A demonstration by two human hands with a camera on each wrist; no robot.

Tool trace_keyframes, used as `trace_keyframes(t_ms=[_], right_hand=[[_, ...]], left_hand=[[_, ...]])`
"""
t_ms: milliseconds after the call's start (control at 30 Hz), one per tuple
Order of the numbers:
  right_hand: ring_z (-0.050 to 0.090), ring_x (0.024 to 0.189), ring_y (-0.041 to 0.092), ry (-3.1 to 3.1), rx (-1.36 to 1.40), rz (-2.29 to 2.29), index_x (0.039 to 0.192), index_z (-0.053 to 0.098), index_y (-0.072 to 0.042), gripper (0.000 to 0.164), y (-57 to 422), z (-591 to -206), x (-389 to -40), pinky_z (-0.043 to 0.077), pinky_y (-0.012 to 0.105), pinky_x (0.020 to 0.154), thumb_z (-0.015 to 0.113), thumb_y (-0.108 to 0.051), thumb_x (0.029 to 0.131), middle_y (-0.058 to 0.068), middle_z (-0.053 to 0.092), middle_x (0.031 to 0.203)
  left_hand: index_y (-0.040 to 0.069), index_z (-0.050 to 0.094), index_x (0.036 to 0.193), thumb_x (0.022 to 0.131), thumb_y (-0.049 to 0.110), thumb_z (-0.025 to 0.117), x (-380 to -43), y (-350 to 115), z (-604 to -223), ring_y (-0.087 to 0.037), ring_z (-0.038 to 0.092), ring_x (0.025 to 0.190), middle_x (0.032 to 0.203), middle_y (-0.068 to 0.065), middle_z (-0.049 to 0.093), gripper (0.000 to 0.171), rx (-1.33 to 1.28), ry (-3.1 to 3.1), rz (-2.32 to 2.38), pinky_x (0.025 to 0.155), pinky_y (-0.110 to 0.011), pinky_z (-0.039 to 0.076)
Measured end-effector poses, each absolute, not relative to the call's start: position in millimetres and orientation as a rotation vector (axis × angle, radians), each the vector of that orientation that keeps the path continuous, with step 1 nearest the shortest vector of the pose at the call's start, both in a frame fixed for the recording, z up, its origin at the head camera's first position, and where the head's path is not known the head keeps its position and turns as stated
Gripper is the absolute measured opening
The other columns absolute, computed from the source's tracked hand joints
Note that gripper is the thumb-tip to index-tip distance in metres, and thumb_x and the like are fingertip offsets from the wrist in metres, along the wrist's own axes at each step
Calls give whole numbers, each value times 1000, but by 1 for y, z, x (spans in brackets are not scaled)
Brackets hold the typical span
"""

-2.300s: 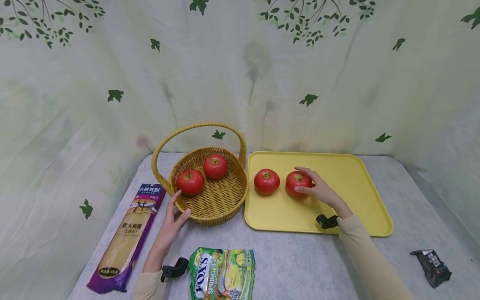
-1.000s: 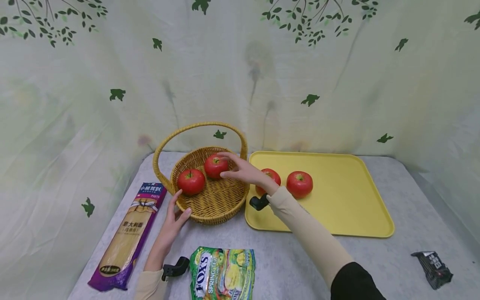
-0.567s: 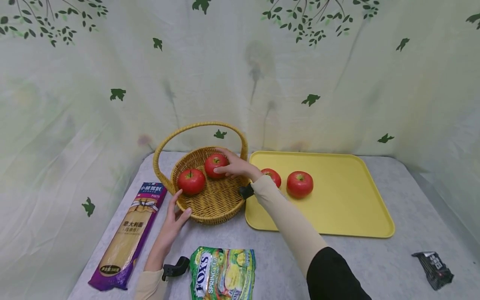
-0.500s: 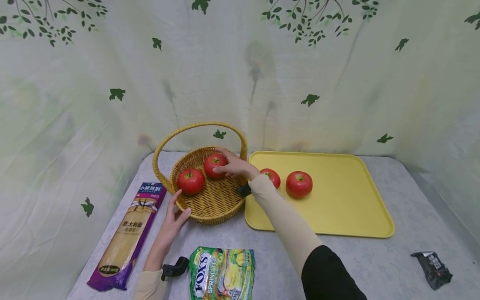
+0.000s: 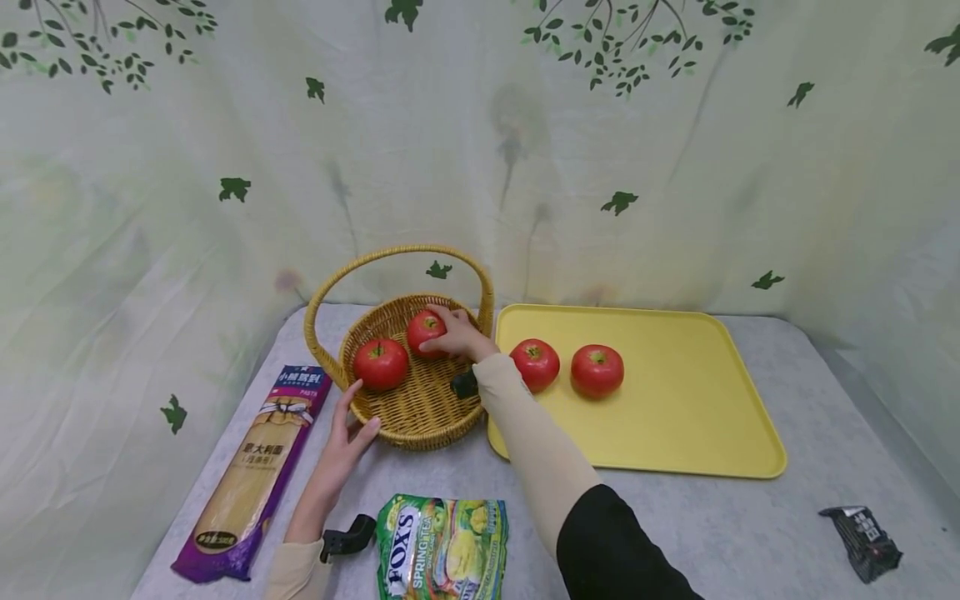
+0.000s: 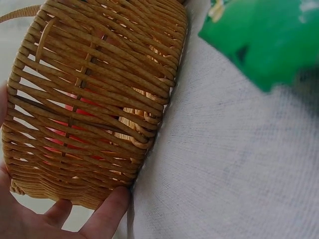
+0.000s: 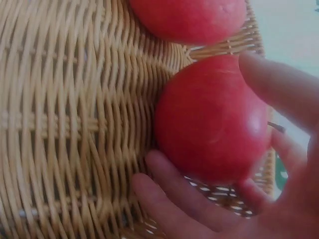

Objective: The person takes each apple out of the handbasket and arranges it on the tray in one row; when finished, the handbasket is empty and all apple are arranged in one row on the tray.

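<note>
A wicker basket with a tall handle holds two red apples. Around the farther apple the fingers and thumb of my right hand curl; it sits against the basket's inside wall in the right wrist view. The other apple lies to its left. At the basket's front left, my left hand holds the outer wall, fingertips low near the table in the left wrist view. Two more apples, a left one and a right one, rest on a yellow tray.
Left of the basket lies a purple pack of pasta. A green Fox's sweets bag is at the table's front, and a small black packet at the far right. A leaf-printed cloth hangs behind.
My right hand has gone left from the tray's right apple into the basket and taken hold of the farther apple there, which has shifted slightly left. My left hand has stayed put.
</note>
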State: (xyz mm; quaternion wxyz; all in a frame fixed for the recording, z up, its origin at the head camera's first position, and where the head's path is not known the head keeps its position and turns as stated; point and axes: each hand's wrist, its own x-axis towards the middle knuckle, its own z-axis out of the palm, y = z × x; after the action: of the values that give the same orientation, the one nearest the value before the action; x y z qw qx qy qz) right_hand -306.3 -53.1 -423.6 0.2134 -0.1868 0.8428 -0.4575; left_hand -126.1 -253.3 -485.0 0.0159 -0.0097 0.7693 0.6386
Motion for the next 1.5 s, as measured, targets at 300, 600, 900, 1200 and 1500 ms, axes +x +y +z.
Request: trace_keyframes(t_ms=[300, 600, 900, 1200, 1500], right_hand=[[39, 125, 29, 2493, -601, -1264, 143, 38, -14, 68, -63, -434, -308, 38, 40, 100, 73, -16, 85, 17, 40, 137], [54, 104, 23, 2546, -651, -1325, 141, 42, -16, 68, -55, -428, -304, 53, 30, 69, 76, -27, 83, 13, 50, 127], [56, 100, 20, 2441, -753, -1334, 140, 45, -19, 67, -35, -410, -297, 54, 29, 61, 77, -28, 83, 8, 50, 131], [58, 91, 20, 2329, -892, -1337, 141, 47, -21, 66, 6, -391, -281, 54, 33, 62, 77, -29, 83, 4, 48, 134], [61, 93, 28, 2283, -862, -1355, 140, 47, -29, 66, 79, -383, -265, 54, 40, 73, 77, -31, 82, 4, 45, 136]], left_hand=[[32, 8, 153, 102, 19, 46, -126, -252, -484, -49, 15, 136, 157, -10, -10, 65, -40, 2393, 1978, 101, -66, 23], [32, 8, 153, 102, 21, 46, -126, -252, -484, -50, 14, 136, 158, -10, -10, 65, -56, 2393, 1970, 101, -65, 24], [33, 8, 153, 102, 21, 46, -126, -253, -483, -48, 15, 136, 158, -9, -9, 65, -43, 2394, 1985, 101, -66, 23], [32, 7, 153, 102, 22, 46, -127, -253, -485, -49, 15, 136, 157, -9, -10, 65, -55, 2379, 1986, 101, -65, 24], [33, 7, 153, 102, 21, 46, -126, -254, -486, -48, 14, 137, 157, -10, -10, 66, -41, 2377, 1995, 101, -66, 23]])
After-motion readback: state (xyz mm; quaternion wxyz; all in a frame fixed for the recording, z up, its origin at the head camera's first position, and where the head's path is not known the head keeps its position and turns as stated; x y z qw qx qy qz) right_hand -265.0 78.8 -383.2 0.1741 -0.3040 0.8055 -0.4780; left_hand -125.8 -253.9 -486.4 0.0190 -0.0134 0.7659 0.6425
